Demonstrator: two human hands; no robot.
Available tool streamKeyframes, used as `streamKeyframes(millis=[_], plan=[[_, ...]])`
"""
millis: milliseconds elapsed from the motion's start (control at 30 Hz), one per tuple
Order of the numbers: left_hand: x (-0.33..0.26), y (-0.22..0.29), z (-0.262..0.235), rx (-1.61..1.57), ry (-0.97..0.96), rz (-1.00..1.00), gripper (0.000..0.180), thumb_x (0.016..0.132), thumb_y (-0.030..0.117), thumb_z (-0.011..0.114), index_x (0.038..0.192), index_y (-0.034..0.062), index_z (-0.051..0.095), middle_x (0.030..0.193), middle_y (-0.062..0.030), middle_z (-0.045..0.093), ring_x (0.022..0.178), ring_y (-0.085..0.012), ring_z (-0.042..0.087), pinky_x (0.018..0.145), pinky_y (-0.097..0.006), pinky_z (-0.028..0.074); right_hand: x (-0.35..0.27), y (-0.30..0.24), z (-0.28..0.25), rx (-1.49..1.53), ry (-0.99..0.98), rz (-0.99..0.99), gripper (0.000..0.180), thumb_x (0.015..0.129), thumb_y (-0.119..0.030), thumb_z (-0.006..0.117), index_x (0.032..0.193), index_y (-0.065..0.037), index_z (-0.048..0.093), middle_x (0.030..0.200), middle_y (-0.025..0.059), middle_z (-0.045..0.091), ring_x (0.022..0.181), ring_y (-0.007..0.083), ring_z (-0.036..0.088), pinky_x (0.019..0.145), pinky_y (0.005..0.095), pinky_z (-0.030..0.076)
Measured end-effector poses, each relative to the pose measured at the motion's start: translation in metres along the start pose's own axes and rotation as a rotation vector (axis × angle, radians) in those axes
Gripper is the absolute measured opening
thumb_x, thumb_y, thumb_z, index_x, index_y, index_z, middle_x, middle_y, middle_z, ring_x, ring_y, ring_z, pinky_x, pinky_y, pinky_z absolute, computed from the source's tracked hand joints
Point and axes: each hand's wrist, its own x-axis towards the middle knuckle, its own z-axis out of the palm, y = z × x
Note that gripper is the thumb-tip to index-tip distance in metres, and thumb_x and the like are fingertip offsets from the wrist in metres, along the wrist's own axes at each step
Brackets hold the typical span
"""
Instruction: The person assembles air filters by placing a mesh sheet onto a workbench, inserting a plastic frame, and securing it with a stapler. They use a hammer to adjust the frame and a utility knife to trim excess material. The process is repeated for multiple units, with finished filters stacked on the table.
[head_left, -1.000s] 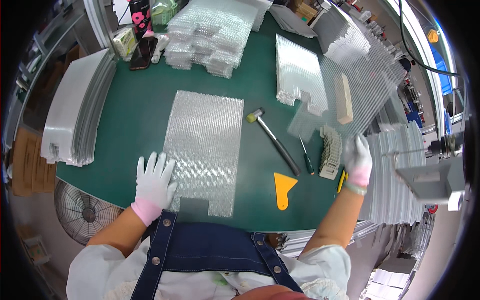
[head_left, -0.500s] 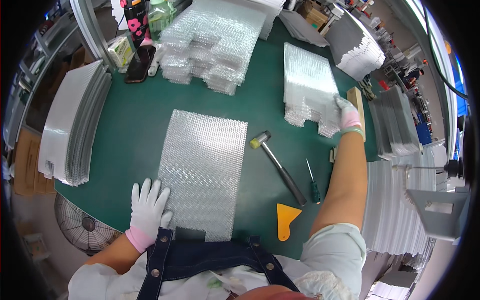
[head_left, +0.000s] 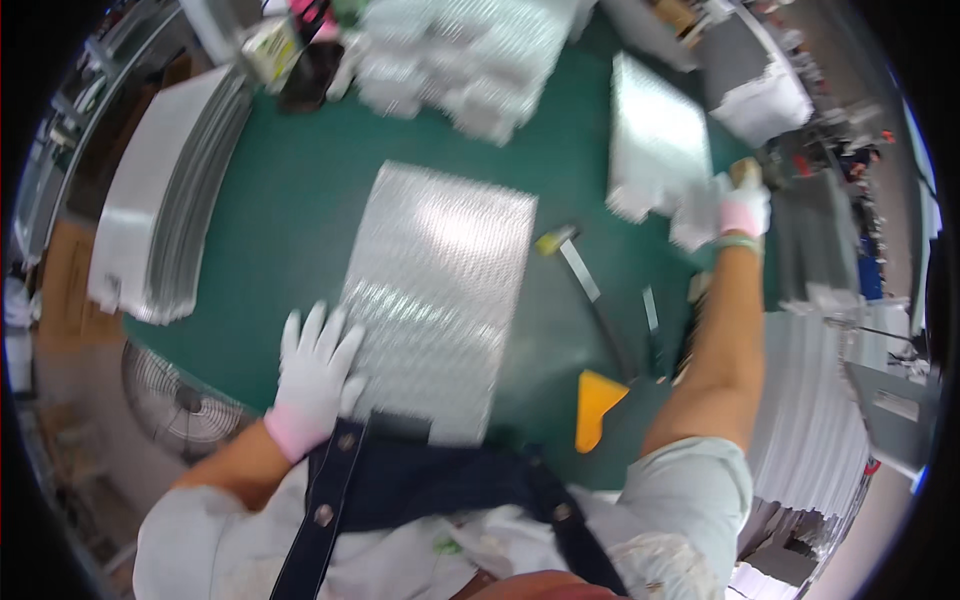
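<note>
My left hand (head_left: pixel 317 372), in a white glove with a pink cuff, lies flat with fingers spread at the left edge of a silvery honeycomb-textured sheet (head_left: pixel 440 290). The sheet rests on the green table in front of me and has a notch at its near edge. Stretched out to the far right, my gloved right hand (head_left: pixel 744 208) is closed around a wooden block (head_left: pixel 744 172), whose far end shows past the fingers; motion blurs it. Just left of that hand lie more silvery notched sheets (head_left: pixel 660 135).
Right of the sheet lie a hammer (head_left: pixel 595 290), a screwdriver (head_left: pixel 654 330) and a yellow scraper (head_left: pixel 598 408). Stacks of sheets stand at the left (head_left: pixel 170 200), at the back (head_left: pixel 465 60) and at the right (head_left: pixel 815 400). A phone (head_left: pixel 310 76) lies at the back left.
My right hand has shifted from the edge of the small sheet pile onto the wooden block and closed on it. My left hand stays by the sheet; the whole view has shifted.
</note>
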Motion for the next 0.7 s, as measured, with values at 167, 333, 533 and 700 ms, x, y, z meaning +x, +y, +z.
streamKeyframes(millis=[167, 333, 533, 700], plan=[[-0.024, 0.007, -0.002, 0.018, 0.049, -0.042, 0.060, 0.080, 0.025, 0.064, 0.134, 0.0030, 0.050, 0.138, -0.0224, 0.046, 0.132, -0.0438, 0.038, 0.110, -0.059, 0.026, -0.186, -0.112, -0.104, 0.496, -0.192, -0.731, 0.031, 0.087, -0.015, 0.065, 0.115, -0.002, 0.066, 0.111, 0.0179, 0.068, 0.105, 0.0371, 0.063, 0.092, 0.0434, 0.050], [-0.022, -0.010, 0.007, 0.106, 0.085, 0.079, 0.062, 0.088, 0.039, 0.062, 0.140, 0.0095, 0.048, 0.144, -0.0198, 0.045, 0.133, -0.0411, 0.040, 0.113, -0.057, 0.025, -0.389, -0.139, -0.145, 0.506, -0.506, -0.775, 0.044, 0.083, -0.022, 0.068, 0.121, -0.002, 0.059, 0.125, 0.0189, 0.058, 0.120, 0.0363, 0.053, 0.103, 0.0485, 0.038], [-0.028, -0.019, 0.012, 0.173, 0.041, 0.104, 0.088, 0.081, 0.066, 0.060, 0.147, 0.0116, 0.041, 0.150, -0.0188, 0.040, 0.140, -0.0402, 0.033, 0.115, -0.058, 0.021, -0.423, -0.149, -0.148, 0.233, -0.404, -0.684, 0.047, 0.085, -0.032, 0.068, 0.125, -0.008, 0.059, 0.133, 0.0153, 0.055, 0.124, 0.0343, 0.050, 0.109, 0.0529, 0.030], [-0.030, 0.006, -0.007, 0.287, 0.117, -0.003, 0.063, 0.082, 0.058, 0.065, 0.122, 0.0095, 0.060, 0.123, -0.0154, 0.058, 0.119, -0.0348, 0.053, 0.100, -0.051, 0.040, -0.424, -0.158, -0.158, 0.419, -0.176, -0.789, 0.033, 0.081, -0.020, 0.067, 0.111, -0.009, 0.062, 0.111, 0.0122, 0.062, 0.104, 0.0330, 0.057, 0.092, 0.0514, 0.043]])
